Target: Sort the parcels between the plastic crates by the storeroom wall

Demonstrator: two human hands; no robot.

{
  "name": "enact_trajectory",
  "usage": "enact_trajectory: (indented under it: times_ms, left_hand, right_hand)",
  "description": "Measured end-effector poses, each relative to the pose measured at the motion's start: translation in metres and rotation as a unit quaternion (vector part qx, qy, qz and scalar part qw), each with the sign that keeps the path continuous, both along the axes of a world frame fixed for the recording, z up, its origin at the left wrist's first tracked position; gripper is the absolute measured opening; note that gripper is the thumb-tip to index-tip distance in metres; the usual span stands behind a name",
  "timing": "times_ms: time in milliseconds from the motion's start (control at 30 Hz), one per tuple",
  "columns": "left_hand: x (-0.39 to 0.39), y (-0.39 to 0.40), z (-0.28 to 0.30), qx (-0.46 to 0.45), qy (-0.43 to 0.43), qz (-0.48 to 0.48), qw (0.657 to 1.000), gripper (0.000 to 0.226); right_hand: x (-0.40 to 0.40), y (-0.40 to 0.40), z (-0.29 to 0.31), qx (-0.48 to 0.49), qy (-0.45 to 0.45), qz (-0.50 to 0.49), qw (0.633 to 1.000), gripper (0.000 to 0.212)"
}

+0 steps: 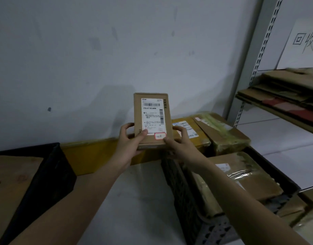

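Observation:
A small brown cardboard parcel (152, 119) with a white shipping label stands upright in front of the wall, label facing me. My left hand (130, 142) grips its lower left edge, thumb on the label. My right hand (176, 142) grips its lower right corner. A dark plastic crate (184, 188) at the right holds several taped cardboard parcels (247, 175). Another dark crate (46, 174) at the left holds a flat brown box (12, 181).
A yellow band (92, 152) runs along the foot of the grey wall. Pale floor (134, 200) lies between the two crates. A metal shelf rack (258, 55) at the right carries flattened cardboard (284, 96) and a handwritten paper sign (304, 43).

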State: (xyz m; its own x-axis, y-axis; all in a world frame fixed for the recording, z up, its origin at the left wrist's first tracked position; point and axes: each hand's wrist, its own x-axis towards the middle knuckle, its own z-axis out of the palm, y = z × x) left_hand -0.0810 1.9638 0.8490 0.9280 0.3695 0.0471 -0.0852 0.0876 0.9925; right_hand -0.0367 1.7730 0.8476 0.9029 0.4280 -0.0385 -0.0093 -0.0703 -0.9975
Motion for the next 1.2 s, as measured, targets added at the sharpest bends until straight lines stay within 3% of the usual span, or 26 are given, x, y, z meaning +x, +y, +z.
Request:
enact_trajectory:
  times_ms: [200,333,467,533,633,667,767,833,900,967,1067,1200]
  left_hand:
    - [0.03,-0.063,-0.002,0.022,0.015,-0.06,0.998,0.064]
    - [0.03,-0.098,-0.033,0.169,0.084,-0.106,0.976,0.086]
    - [0.028,-0.111,-0.071,0.283,0.146,-0.096,0.943,0.074]
    - [0.026,-0.113,-0.081,0.291,0.168,-0.086,0.938,0.071]
    - [0.023,-0.117,-0.086,0.281,0.18,-0.1,0.937,0.063]
    - [0.021,-0.119,-0.086,0.266,0.18,-0.107,0.941,0.055]
    - [0.021,-0.122,-0.083,0.239,0.179,-0.12,0.947,0.025]
    - [0.022,-0.122,-0.079,0.224,0.181,-0.125,0.949,0.022]
    - [0.021,-0.121,-0.078,0.231,0.19,-0.126,0.946,0.025]
    - [0.021,-0.117,-0.078,0.237,0.195,-0.12,0.944,0.044]
    - [0.022,-0.113,-0.079,0.27,0.195,-0.121,0.935,0.045]
    - [0.021,-0.101,-0.077,0.304,0.215,-0.093,0.923,0.062]
  right_hand:
    - [0.048,-0.068,0.01,0.02,-0.022,-0.02,0.999,0.043]
    - [0.081,-0.104,0.005,0.024,0.029,-0.074,0.997,0.04]
    - [0.11,-0.119,-0.008,-0.08,-0.002,-0.112,0.991,0.041]
    - [0.119,-0.119,-0.013,-0.173,-0.059,-0.125,0.975,0.046]
    - [0.123,-0.117,-0.017,-0.332,-0.181,-0.151,0.913,0.052]
    - [0.124,-0.116,-0.018,-0.343,-0.204,-0.154,0.904,0.052]
    - [0.124,-0.114,-0.018,-0.299,-0.207,-0.131,0.922,0.045]
    - [0.127,-0.114,-0.018,-0.303,-0.215,-0.123,0.92,0.045]
    - [0.129,-0.115,-0.017,-0.314,-0.222,-0.124,0.915,0.046]
    - [0.131,-0.114,-0.017,-0.324,-0.221,-0.118,0.912,0.047]
    - [0.137,-0.115,-0.021,-0.342,-0.225,-0.101,0.907,0.048]
    - [0.131,-0.117,-0.018,-0.346,-0.236,-0.131,0.898,0.048]
